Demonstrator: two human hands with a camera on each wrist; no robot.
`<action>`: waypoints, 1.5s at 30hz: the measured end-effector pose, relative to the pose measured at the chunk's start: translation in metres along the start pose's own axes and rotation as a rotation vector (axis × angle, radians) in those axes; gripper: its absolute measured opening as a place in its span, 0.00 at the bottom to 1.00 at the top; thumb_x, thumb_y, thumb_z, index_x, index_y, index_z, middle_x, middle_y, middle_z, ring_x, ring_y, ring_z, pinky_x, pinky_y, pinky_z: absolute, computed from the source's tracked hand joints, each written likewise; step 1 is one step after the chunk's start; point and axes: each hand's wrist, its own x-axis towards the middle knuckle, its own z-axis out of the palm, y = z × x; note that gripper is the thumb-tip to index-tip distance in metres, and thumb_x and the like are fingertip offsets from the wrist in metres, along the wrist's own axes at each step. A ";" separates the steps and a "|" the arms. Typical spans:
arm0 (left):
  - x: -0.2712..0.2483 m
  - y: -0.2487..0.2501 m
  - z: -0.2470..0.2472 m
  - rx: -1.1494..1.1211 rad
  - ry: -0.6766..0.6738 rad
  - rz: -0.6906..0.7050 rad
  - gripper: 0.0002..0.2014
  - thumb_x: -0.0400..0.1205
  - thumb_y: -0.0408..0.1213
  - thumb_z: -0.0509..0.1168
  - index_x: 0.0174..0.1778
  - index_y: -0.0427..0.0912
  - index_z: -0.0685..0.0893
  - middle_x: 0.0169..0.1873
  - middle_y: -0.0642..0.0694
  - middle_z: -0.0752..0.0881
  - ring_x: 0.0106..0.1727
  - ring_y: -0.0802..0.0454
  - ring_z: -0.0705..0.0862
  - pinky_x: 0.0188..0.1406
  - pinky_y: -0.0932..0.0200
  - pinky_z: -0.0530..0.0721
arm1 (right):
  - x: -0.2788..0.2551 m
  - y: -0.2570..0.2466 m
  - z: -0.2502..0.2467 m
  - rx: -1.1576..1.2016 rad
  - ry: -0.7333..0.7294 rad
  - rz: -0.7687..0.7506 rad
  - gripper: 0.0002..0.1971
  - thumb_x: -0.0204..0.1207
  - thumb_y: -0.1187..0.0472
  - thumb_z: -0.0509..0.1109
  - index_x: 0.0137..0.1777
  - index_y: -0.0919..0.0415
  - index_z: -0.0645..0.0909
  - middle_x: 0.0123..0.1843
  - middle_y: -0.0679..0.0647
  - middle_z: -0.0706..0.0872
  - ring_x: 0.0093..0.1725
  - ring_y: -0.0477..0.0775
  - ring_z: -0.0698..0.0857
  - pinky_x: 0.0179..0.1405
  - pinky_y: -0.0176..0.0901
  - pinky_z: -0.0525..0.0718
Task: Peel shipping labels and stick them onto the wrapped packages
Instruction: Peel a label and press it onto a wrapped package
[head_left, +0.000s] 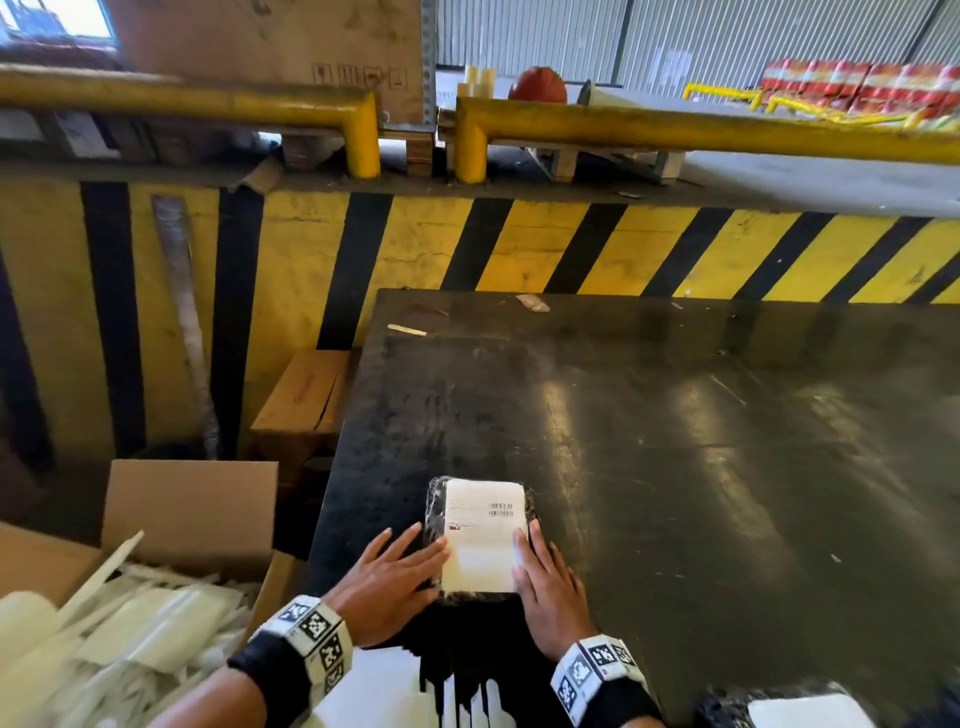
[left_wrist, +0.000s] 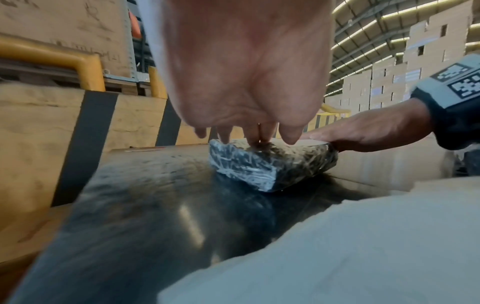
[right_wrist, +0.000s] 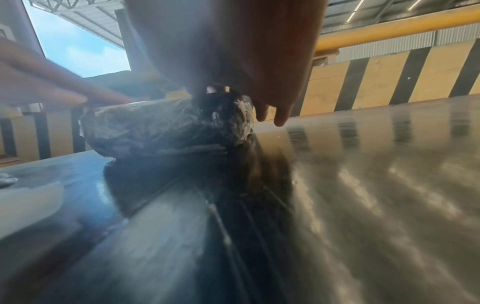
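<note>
A small package wrapped in dark plastic film lies near the front edge of the black table. A white shipping label with a barcode covers its top. My left hand lies flat with straight fingers on the package's left side and the label's left edge. My right hand lies flat along the label's right edge. The left wrist view shows my left fingertips on top of the package, with my right hand across from them. The right wrist view shows the package under my right hand.
An open cardboard box full of white backing strips stands at my left. A second wrapped, labelled package lies at the table's near right corner. A yellow-and-black striped barrier with yellow rails runs behind the table.
</note>
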 end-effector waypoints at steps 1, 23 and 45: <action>-0.003 -0.006 -0.001 -0.011 -0.002 -0.002 0.46 0.68 0.69 0.24 0.83 0.57 0.50 0.79 0.66 0.46 0.80 0.57 0.33 0.78 0.51 0.34 | 0.000 -0.001 0.001 0.000 -0.006 -0.003 0.25 0.86 0.49 0.42 0.82 0.40 0.42 0.84 0.40 0.36 0.84 0.49 0.46 0.80 0.56 0.50; 0.052 -0.019 -0.042 -0.003 0.305 -0.039 0.37 0.74 0.61 0.33 0.59 0.50 0.84 0.59 0.54 0.84 0.69 0.56 0.75 0.72 0.55 0.68 | 0.001 -0.003 -0.006 0.042 -0.041 -0.008 0.41 0.66 0.31 0.25 0.81 0.41 0.41 0.83 0.41 0.34 0.84 0.50 0.47 0.80 0.54 0.55; 0.030 -0.007 -0.022 -0.410 -0.076 -0.245 0.61 0.55 0.71 0.73 0.82 0.58 0.49 0.66 0.50 0.82 0.63 0.51 0.81 0.67 0.52 0.78 | -0.017 -0.014 -0.026 0.482 -0.087 0.136 0.25 0.84 0.46 0.52 0.81 0.41 0.55 0.80 0.45 0.66 0.76 0.48 0.70 0.75 0.37 0.64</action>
